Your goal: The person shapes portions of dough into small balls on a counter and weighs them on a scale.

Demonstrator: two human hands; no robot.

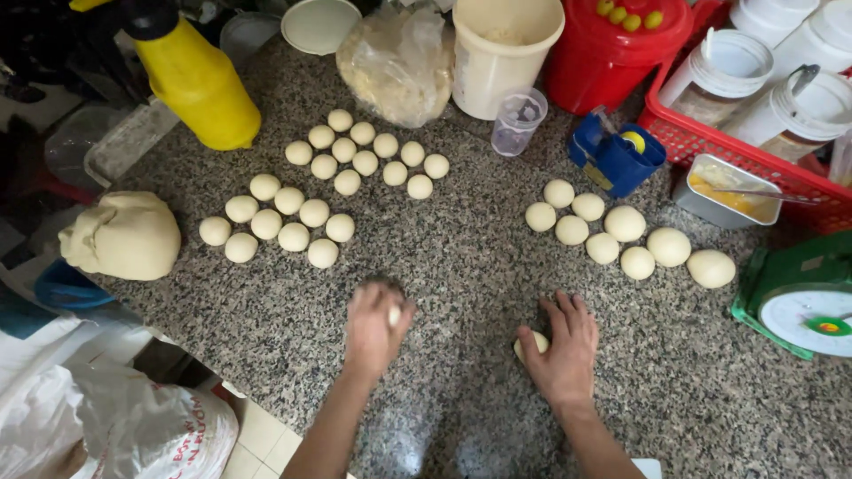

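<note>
rows of small dough balls (312, 213) lie beyond the hands on the granite counter (479, 266). left hand (374, 326) cups one dough piece (394, 316); right hand (563, 348) presses another ball (532, 344) flat-palmed.

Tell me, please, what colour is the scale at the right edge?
The scale is green with a white dial, seen in the head view.

My left hand (376, 326) cupping a dough ball (394, 316), my right hand (563, 344) pressing another dough ball (531, 343), rolled balls (626, 236) at two o'clock, dough lump (124, 236) at nine o'clock.
</note>
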